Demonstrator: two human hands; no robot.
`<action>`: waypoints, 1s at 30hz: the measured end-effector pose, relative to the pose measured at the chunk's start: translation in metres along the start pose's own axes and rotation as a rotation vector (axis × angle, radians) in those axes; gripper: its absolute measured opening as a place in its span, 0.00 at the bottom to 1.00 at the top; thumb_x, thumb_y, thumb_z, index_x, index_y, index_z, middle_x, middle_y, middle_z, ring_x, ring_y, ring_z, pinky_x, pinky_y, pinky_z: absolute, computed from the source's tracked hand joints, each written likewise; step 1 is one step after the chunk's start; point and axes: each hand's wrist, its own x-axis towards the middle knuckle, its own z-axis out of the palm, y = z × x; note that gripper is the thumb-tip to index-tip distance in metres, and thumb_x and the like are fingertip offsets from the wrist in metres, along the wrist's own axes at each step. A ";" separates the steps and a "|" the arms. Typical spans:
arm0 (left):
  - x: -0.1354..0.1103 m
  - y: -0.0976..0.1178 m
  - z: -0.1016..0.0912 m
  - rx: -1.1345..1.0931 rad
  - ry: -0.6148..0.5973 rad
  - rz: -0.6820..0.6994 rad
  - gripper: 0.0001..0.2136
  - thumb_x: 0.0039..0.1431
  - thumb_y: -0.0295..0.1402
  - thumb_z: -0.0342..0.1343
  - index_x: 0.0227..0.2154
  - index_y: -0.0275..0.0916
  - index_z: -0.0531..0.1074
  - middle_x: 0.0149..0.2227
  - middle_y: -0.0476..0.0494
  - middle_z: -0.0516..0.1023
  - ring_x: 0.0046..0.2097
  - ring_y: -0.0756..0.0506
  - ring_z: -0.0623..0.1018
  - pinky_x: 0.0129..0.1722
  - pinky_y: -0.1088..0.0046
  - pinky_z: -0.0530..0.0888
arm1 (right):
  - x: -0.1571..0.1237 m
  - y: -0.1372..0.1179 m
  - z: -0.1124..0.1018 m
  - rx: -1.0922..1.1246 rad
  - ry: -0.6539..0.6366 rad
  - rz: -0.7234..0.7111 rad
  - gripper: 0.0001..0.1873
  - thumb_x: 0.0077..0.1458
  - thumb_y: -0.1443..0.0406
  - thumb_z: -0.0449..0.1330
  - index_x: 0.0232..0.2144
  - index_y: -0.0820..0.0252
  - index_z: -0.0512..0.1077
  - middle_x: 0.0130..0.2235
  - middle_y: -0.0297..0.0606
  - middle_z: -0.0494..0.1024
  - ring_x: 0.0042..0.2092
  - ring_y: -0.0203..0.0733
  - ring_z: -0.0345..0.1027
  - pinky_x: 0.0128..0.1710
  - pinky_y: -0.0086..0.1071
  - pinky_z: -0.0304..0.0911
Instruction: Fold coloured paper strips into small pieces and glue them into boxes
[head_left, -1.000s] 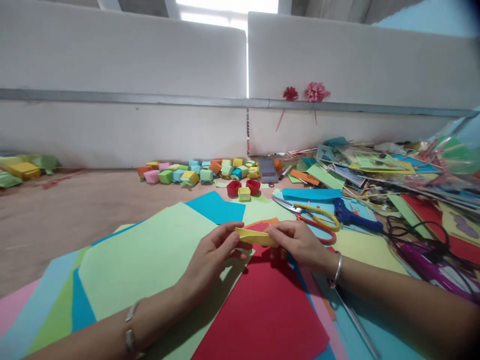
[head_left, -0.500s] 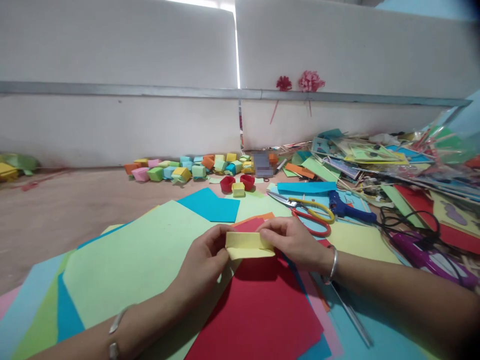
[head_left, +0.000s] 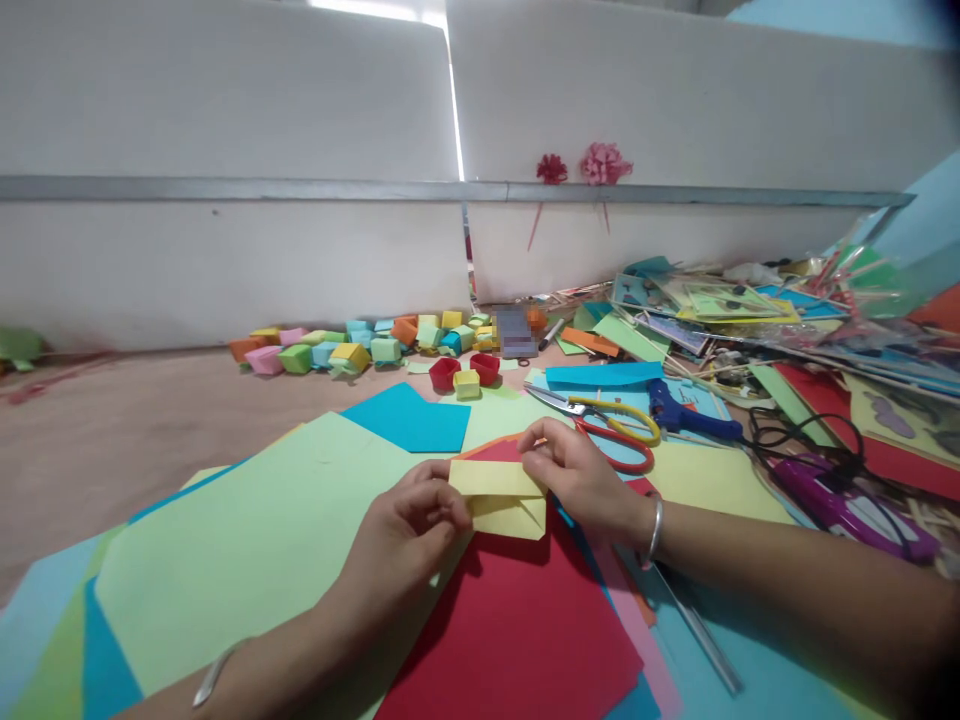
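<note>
Between my two hands is a small piece of folded yellow paper (head_left: 498, 497), with a crease running across it and clipped lower corners. My left hand (head_left: 420, 520) pinches its left edge between thumb and fingers. At the upper right corner, my right hand (head_left: 574, 475) grips it with thumb and bent fingers. The paper is held just over a sheet of red paper (head_left: 517, 630). A large light green sheet (head_left: 247, 560) lies under my left forearm. Beyond the hands stand a small yellow paper box (head_left: 466, 384) and two red paper cups (head_left: 445, 375).
Scissors (head_left: 615, 425) with yellow and red handles lie right of centre, beside a blue glue gun (head_left: 694, 415). A purple tool (head_left: 851, 505) with a black cord sits farther right. Several coloured paper boxes (head_left: 296, 358) line the wall. Craft scraps (head_left: 705, 300) pile up at the back right.
The yellow paper has tilted and opened so that its lower flap faces me more. My left fingers have curled further over its left edge. The view has shifted slightly.
</note>
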 end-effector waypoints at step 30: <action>0.005 -0.015 -0.004 -0.007 -0.056 0.057 0.25 0.51 0.34 0.62 0.54 0.39 0.71 0.57 0.35 0.68 0.51 0.37 0.76 0.46 0.60 0.78 | -0.001 0.012 0.000 -0.601 0.190 -0.592 0.20 0.53 0.72 0.55 0.49 0.59 0.58 0.47 0.47 0.67 0.49 0.48 0.64 0.45 0.43 0.67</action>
